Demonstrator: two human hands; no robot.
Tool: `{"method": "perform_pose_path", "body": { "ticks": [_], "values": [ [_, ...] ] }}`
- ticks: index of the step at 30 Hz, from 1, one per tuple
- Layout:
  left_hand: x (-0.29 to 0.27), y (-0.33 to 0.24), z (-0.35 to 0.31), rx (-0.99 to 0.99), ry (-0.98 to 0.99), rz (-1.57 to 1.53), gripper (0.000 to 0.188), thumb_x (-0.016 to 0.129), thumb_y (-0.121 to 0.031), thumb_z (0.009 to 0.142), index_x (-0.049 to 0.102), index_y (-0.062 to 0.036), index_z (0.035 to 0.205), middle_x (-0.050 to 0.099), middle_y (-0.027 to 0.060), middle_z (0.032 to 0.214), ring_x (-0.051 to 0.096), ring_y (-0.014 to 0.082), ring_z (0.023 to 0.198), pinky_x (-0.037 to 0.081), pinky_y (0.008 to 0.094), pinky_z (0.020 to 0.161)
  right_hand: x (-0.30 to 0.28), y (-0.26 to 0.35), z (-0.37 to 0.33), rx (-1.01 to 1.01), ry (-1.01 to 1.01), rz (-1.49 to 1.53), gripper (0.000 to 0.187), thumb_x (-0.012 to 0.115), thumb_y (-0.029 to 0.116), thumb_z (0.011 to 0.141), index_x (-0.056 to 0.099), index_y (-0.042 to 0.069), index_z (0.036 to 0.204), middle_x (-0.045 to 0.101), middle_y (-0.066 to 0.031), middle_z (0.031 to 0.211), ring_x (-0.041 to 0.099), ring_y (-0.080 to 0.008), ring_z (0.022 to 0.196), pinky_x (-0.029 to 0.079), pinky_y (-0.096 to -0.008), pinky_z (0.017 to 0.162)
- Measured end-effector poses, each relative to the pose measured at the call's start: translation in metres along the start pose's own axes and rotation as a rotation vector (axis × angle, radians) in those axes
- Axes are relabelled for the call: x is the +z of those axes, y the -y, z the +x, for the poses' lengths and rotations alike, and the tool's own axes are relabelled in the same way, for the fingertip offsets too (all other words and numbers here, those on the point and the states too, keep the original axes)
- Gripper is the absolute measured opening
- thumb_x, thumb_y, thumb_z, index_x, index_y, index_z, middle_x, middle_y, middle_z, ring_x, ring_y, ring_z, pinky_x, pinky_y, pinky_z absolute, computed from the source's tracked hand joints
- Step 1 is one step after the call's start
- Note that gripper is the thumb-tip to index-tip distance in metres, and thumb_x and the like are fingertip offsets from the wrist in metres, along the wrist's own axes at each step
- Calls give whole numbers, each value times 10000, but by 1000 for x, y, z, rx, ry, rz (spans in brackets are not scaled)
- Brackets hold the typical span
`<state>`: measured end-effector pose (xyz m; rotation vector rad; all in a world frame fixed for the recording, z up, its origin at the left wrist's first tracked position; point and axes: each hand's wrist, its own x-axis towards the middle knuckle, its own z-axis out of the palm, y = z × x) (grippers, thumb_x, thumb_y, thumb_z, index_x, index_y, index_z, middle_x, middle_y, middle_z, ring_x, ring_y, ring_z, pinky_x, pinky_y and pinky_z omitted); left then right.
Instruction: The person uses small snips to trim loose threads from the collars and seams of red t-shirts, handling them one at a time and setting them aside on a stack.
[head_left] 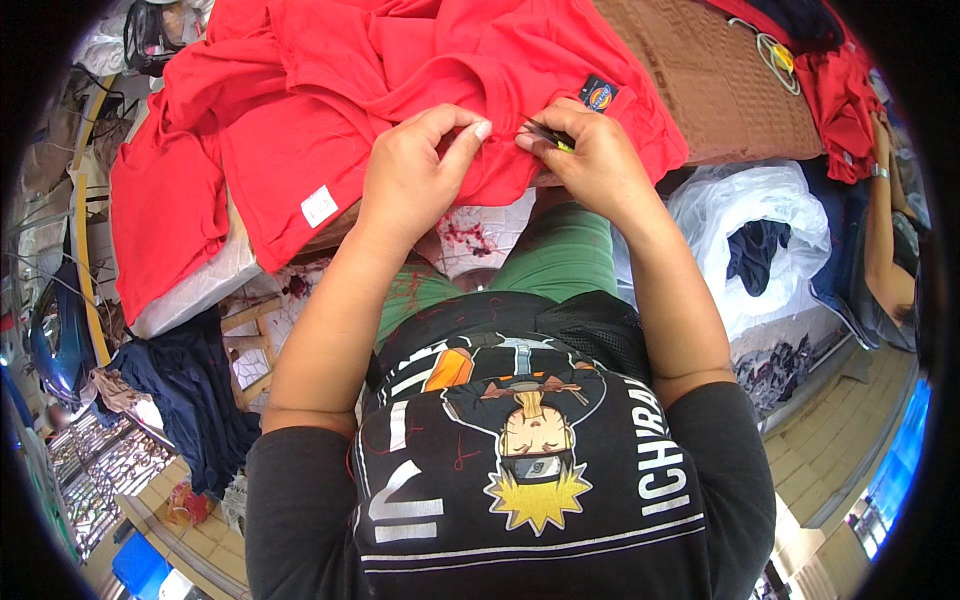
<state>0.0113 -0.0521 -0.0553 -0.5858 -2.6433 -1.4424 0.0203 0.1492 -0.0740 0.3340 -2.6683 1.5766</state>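
A red garment (330, 110) lies spread and bunched over the table in front of me. My left hand (422, 165) pinches a fold of it between thumb and forefinger. Just to the right, my right hand (590, 150) is closed around a small pair of thread snips (548, 136) with dark blades and a bit of yellow-green. The blades point left toward the pinched fold; whether they touch the cloth I cannot tell. A dark label (599, 96) shows on the red cloth beyond my right hand, and a white sticker (319, 207) sits near its front left edge.
Brown quilted cloth (700, 90) covers the table at the right. A white plastic bag (750, 235) with dark fabric stands by my right forearm. Another person's arm (882, 220) reaches to red fabric (840, 110) at far right. Dark cloth (190, 390) hangs at the left.
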Motion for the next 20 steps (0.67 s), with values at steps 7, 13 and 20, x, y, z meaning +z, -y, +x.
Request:
{"method": "perform_pose_path", "body": {
  "ticks": [7,13,20],
  "values": [
    [-3,-7,14,-121,197,-136,182,598,-178,964,649,-4,971,649,14,763,601,65,614,483,236,585,-15,13,1,-44,95,-91,224,712,184,829,675,-5,943,639,-160,837,624,-304,770,485,-384,698],
    [-7,-5,19,-78,246,-113,182,594,-178,966,641,-4,987,653,18,769,612,76,620,494,241,598,-36,31,3,-184,143,-4,227,686,144,880,618,-12,1030,646,-97,910,609,-138,843,494,-285,782],
    [-11,-13,19,-55,266,-55,186,591,-184,968,639,-8,1005,671,34,786,634,94,628,504,242,610,-44,33,8,-139,294,-72,184,657,114,899,635,10,1050,646,-87,872,598,-130,799,492,-284,746]
  ]
}}
